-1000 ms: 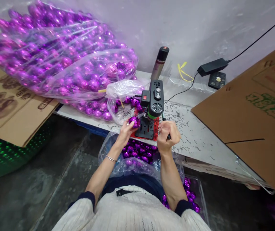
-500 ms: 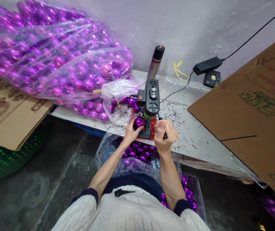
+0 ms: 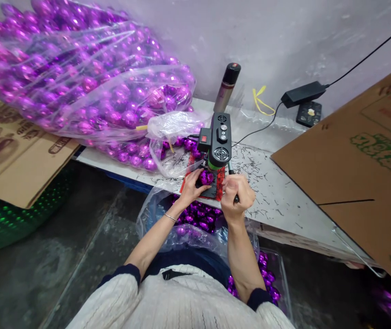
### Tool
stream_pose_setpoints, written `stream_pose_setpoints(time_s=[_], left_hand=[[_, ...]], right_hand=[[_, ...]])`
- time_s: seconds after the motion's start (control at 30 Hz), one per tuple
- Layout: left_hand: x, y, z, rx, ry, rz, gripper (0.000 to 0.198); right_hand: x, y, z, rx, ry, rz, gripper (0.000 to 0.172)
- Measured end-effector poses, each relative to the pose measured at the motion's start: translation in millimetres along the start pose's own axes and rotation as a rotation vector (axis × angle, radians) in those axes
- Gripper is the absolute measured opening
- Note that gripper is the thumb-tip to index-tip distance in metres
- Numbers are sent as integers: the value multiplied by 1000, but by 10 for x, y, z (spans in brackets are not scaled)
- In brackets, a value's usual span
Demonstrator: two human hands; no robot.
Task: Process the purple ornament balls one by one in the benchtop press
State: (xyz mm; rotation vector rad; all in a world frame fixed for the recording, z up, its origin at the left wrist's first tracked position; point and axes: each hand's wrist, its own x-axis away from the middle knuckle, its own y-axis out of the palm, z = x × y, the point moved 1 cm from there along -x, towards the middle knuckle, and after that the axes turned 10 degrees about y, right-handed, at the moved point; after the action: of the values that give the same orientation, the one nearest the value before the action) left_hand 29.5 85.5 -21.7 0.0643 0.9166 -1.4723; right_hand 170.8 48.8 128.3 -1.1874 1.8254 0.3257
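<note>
My left hand (image 3: pixel 192 188) has its thumb and fingers around a shiny purple faceted ball (image 3: pixel 206 177), which sits under the head of a small black bench machine (image 3: pixel 220 139) resembling a mini drill press. My right hand (image 3: pixel 238 195) is a fist on the machine's side lever (image 3: pixel 236 199), whose black end shows below the fingers. Beneath the ball lies the black base plate (image 3: pixel 210 192), on a red mat (image 3: pixel 219 183). The machine's tip at the ball is too small to make out.
A large clear bag of purple balls (image 3: pixel 89 87) leans at the left. Below the table edge, an open plastic bag (image 3: pixel 147 214) holds more balls. Dark thin scraps litter the white tabletop (image 3: pixel 284 201). Cardboard (image 3: pixel 346 160) juts in at the right; a power adapter (image 3: pixel 303 93) lies behind.
The view has shifted slightly, so the scene sits a little farther right. My left hand stays at the ball and my right hand on the lever; their hold looks nearly the same.
</note>
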Motion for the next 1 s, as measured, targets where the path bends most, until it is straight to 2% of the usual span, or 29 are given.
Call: stream_pose_setpoints(time_s=[0.33,0.83,1.0], left_hand=[[20,5,17,-17,36,18,71],[24,11,20,-30,22,8,64],[9,18,7,-24,19,14,63]], right_hand=[[423,160,231,-45,10,66,28],[573,265,396,-85,22,136,35],[611,299,418,-140,72,144,35]])
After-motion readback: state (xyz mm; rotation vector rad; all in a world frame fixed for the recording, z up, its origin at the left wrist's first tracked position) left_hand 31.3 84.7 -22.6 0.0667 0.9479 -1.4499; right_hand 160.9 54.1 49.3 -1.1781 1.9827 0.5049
